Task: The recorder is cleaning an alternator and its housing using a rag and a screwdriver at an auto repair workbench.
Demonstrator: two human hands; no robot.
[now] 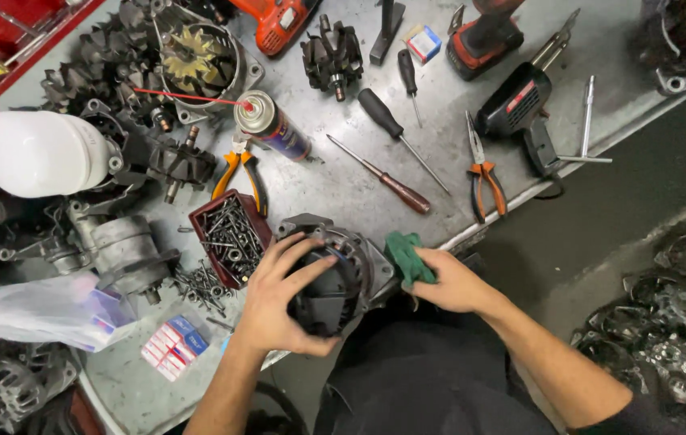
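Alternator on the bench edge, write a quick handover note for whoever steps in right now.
Left hand: spread over the black rear cover of the alternator, gripping it at the bench's near edge.
Right hand: closed on a green rag, pressed against the alternator's side.
Nearby: red tray of screws just left, loose screws beside it, orange-handled pliers and screwdrivers behind.
Done: alternator is on the bench with cover in place.
Left: wiping appears to be in progress; cannot tell if screws are fitted.

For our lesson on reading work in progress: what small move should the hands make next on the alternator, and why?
Probably wipe the alternator housing with the green rag. The left hand already grips the black rear cover, steadying it at the bench edge, and the right hand presses the rag against its side.
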